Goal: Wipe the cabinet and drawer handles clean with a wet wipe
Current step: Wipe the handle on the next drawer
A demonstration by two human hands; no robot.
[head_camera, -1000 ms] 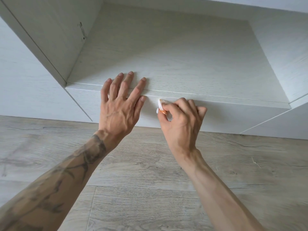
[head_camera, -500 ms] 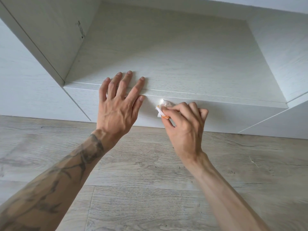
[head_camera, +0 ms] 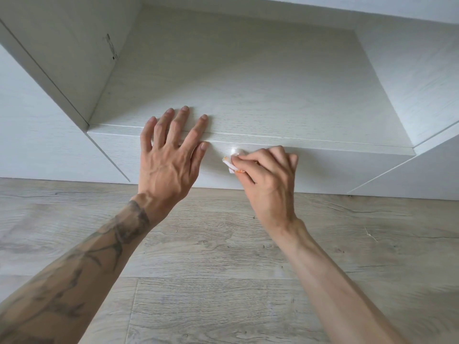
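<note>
Right hand (head_camera: pixel 270 180) pinches wet wipe (head_camera: pixel 229 165) against drawer knob (head_camera: pixel 236 152); left hand (head_camera: pixel 169 155) rests flat.

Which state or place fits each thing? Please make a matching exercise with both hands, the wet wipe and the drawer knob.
Things:
1 left hand
2 right hand
3 wet wipe
4 drawer knob

States:
A round, white, on the drawer front
B flat, fingers spread, on the shelf edge
C white and orange, folded
D pinches the wet wipe

Pairs: 1-B; 2-D; 3-C; 4-A
</note>
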